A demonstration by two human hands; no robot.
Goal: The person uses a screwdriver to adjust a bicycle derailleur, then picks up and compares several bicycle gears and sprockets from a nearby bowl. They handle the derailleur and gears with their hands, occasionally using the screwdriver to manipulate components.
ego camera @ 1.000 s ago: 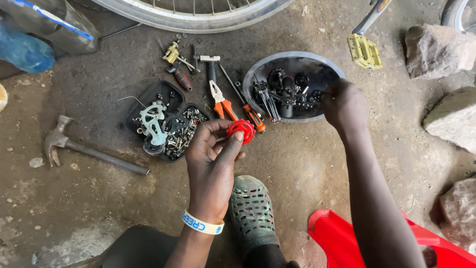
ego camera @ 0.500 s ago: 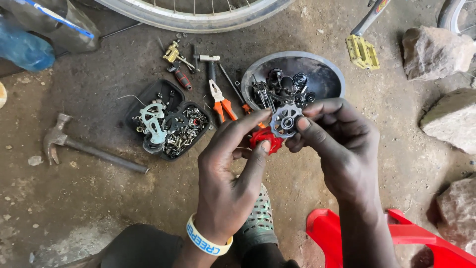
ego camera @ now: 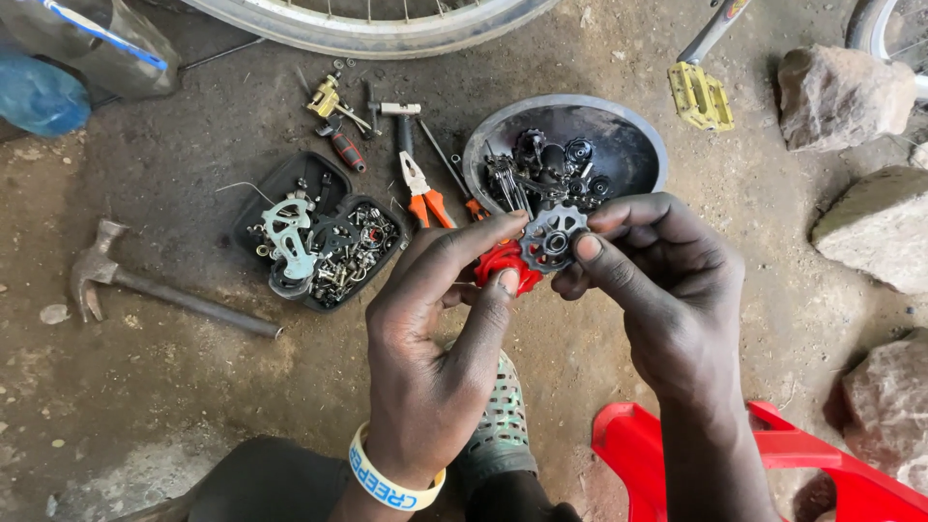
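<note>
My left hand (ego camera: 435,329) pinches a small red toothed wheel (ego camera: 501,263) between thumb and fingers. My right hand (ego camera: 667,290) holds a dark grey toothed wheel (ego camera: 552,237) by its rim, pressed against the red one. Both wheels sit just in front of a round metal bowl (ego camera: 633,145) full of dark bicycle parts. A yellow wristband is on my left wrist.
A black tray (ego camera: 290,179) of screws and small metal parts lies at the left. Orange-handled pliers (ego camera: 420,193), screwdrivers and a hammer (ego camera: 145,285) lie on the dirt floor. A bicycle wheel (ego camera: 377,24), yellow pedal (ego camera: 698,95), stones (ego camera: 846,82) and a red plastic stool (ego camera: 773,464) surround me.
My right hand left the bowl with the grey toothed wheel and brought it to the red wheel in my left hand. Both hands now hold the wheels together.
</note>
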